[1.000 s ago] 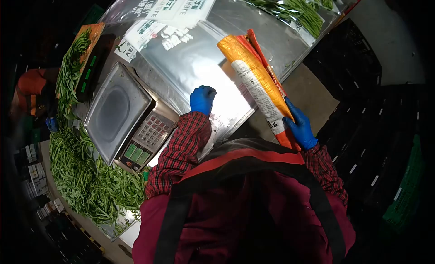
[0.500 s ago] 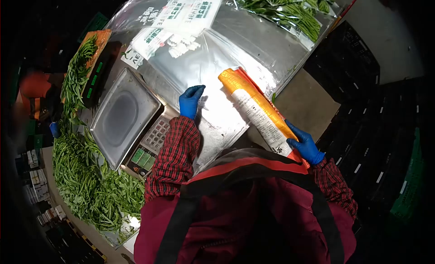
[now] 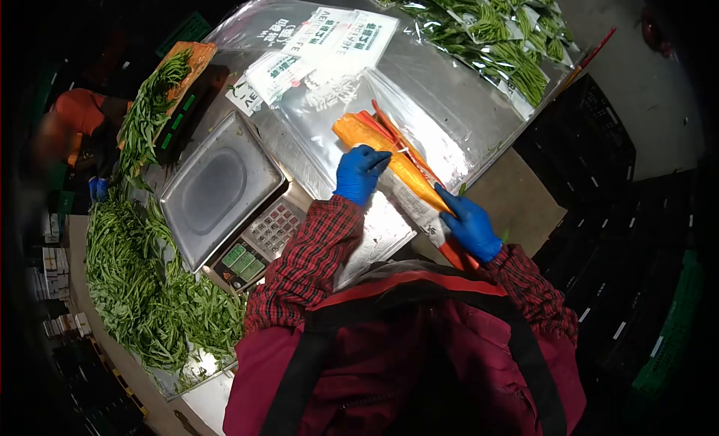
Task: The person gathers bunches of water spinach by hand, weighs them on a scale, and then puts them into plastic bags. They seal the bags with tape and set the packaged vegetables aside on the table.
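Loose greens (image 3: pixel 127 286): heaped at 9 o'clock of the scale, well apart from both hands.
Scale (image 3: pixel 221 185): bare pan, keypad toward the person; just beside the left forearm, at 9 o'clock of the hands.
Left hand (image 3: pixel 359 174): blue-gloved, fingertips (image 3: pixel 382 159) bent onto the upper half of the orange pack. Whether this grip pinches the pack or only rests on it cannot be told.
Orange pack (image 3: pixel 378 140): long, rolled or folded, slanted over the clear bags (image 3: pixel 442 114) on the worktop (image 3: pixel 500 145). The top end points to 11 o'clock and the bottom end to 5 o'clock.
Right hand (image 3: pixel 468 226): blue-gloved, grip clenched around the pack's lower end, near the worktop edge.
Bagged greens (image 3: pixel 509 46): filled bags at 1 o'clock, far corner of the worktop.
Handling note, as judgement: the right hand would best keep the lower end anchored while the left works the upper half. The pack should stay flat to the slippery clear bags so that they do not slide. The loose red edges at 12 o'clock of the pack could snag a glove.
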Available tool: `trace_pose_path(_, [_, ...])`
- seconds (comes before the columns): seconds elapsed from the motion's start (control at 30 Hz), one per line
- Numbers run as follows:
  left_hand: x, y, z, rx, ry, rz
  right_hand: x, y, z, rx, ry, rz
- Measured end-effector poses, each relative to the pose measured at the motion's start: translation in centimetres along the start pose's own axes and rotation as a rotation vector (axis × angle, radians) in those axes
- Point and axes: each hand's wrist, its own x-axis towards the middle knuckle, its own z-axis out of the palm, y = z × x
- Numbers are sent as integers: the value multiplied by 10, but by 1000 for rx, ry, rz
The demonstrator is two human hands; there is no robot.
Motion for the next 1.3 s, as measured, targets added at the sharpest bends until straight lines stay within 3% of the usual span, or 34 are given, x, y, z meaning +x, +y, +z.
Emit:
trace_pose_path(0.03, [4,9,12,17,-33,-41,14,-6,9,35,8,-9])
trace_pose_path(0.1, [5,22,24,26,-81,177,41,-13,28,120,26,12])
trace_pose_path(0.2, [1,31,6,-24,-186,228,62,0,56,267,104,15])
trace_pose_path(0.27, [-12,42,-23,65,163,116,61,-10,50,356,161,-16])
trace_pose_path(0.33, [-31,5,-24,-164,440,-145,59,-11,46,360,135,-59])
trace_pose_path(0.37, [-36,-20,-20,-297,506,-385,59,-11,48,396,169,-106])
trace_pose_path(0.4, [-36,-33,-10,-597,599,-548,59,-11,51,433,198,-149])
trace_pose_path(0.47, [-38,-15,-5,-1194,331,-941,67,-19,62,458,211,-125])
trace_pose_path(0.5, [-52,-34,27,-1557,128,-967,74,-25,67,481,234,-97])
trace_pose_path(0.53, [-61,-5,38,-1505,112,-975,82,-46,54,461,87,107])
trace_pose_path(0.57, [-78,1,52,-1413,87,-1084,93,-40,63,464,149,62])
trace_pose_path(0.6, [-83,10,49,-1561,40,-1126,101,-35,73,469,212,14])
trace_pose_path(0.63, [-83,22,40,-1705,-15,-1165,101,-42,64,487,117,18])
trace_pose_path(0.7, [-88,19,26,-1715,-5,-1074,86,-43,57,150,112,-257])
trace_pose_path(0.73, [-92,5,27,-1719,17,-997,72,-54,43,189,-59,-141])
trace_pose_path(0.8, [-86,17,2,-1781,15,-1006,44,-57,47,210,-79,-240])
trace_pose_path(0.9, [-111,2,8,-1727,9,-1109,23,-74,75,212,22,-200])
trace_pose_path(0.93, [-109,20,0,-1696,-23,-1147,29,-78,80,167,80,-263])
trace_pose_path(0.97, [-107,39,-7,-1473,-1,-979,38,-84,84,157,112,-237])
trace_pose_path(1.0, [-116,33,-2,-1514,33,-1073,51,-87,86,148,143,-209])
trace_pose_path(1.03, [-126,24,4,-1553,69,-1168,71,-82,93,154,248,-314])
trace_pose_path(1.07, [-132,17,1,-1211,-244,-898,92,-82,97,144,253,-263])
trace_pose_path(1.13, [-119,31,-3,-1521,-17,-979,129,-86,100,92,219,-205])
trace_pose_path(1.23, [-102,15,-23,-1277,-46,-854,152,-95,90,69,252,-259])
trace_pose_path(1.3, [-69,39,-54,-1119,-24,-805,143,-108,62,157,245,-307])
